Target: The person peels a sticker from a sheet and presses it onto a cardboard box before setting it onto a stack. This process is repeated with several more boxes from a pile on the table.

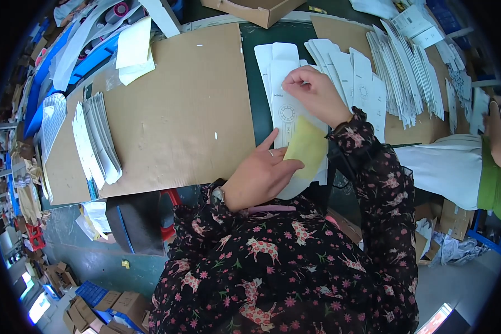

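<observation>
Though flat, white carton (288,114) lengthwise forward

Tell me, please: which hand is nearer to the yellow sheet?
Left. The left hand overlaps the lower left edge of the yellow sheet; the right hand is beyond its upper end, over a printed white card.

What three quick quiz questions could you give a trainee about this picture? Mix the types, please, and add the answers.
1. Pick one: the sheet at the left hand is A) blue, B) yellow, C) red.
2. True or false: the right hand is over the brown board.
3. Which hand wears a ring?

Key:
1. B.
2. False; it is over the white cards.
3. The left.
</observation>
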A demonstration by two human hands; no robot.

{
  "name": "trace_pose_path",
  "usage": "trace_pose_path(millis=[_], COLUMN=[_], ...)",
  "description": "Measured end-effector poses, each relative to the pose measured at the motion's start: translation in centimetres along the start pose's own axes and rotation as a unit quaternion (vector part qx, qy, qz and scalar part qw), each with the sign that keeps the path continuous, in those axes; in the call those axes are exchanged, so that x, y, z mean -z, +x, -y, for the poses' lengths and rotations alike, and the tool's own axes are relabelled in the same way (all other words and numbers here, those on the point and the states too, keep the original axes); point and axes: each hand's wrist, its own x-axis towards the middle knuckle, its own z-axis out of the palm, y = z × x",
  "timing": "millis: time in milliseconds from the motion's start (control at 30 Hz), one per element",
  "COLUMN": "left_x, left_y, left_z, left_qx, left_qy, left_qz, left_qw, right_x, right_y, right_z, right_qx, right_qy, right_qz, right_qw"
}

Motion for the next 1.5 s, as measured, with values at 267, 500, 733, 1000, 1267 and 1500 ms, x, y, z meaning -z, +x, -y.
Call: trace_pose_path(millis=[267,500,733,1000,1267,1500], left_x=[-0.4,-0.5,-0.6,-1.3,0.1,-1.0], left_y=[-0.5,-0.5,-0.5,-0.7,-2.9,-3.2], left_z=[0.6,0.7,0.9,1.2,-0.5,-0.8], left_qx=[0.027,0.033,0.029,0.029,0.065,0.227], left_qy=[-0.046,-0.060,-0.051,-0.066,-0.135,-0.242], left_qz=[-0.023,-0.031,-0.027,-0.030,-0.136,-0.172], left_qw=[0.998,0.997,0.998,0.997,0.979,0.928], right_x=[-1.0,-1.7,-2.9,-2.1,1.2,-1.5], right_y=[2.1,2.7,2.4,3.3,-6.8,-16.7], right_z=[-0.2,-0.9,-1.0,-1.9,1.9,0.6], right_qx=[-0.043,-0.031,0.012,-0.042,-0.044,-0.178], right_qy=[-0.033,-0.018,-0.119,-0.029,0.049,-0.037], right_qz=[0.017,0.011,-0.026,-0.044,-0.163,-0.157], right_qw=[0.998,0.999,0.992,0.998,0.984,0.971])
